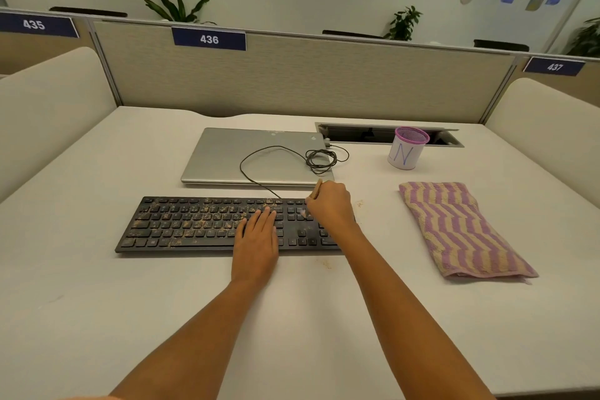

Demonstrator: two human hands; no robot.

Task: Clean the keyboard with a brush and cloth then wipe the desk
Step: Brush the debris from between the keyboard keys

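A black keyboard (194, 226) lies across the middle of the white desk (97, 286), its left and middle keys covered in tan crumbs. My left hand (256, 237) rests flat on the keys with straight fingers. My right hand (331, 203) grips a small wooden-handled brush (316, 188), whose bristles touch the keys at the keyboard's right part. A folded cloth (461, 230) with pink and beige stripes lies on the desk to the right, apart from both hands.
A shut silver laptop (233, 156) sits behind the keyboard with the coiled black cable (319, 159) on it. A pink-rimmed white cup (406, 149) stands at the back right by a cable slot (363, 135). A few crumbs (326, 265) lie on the desk.
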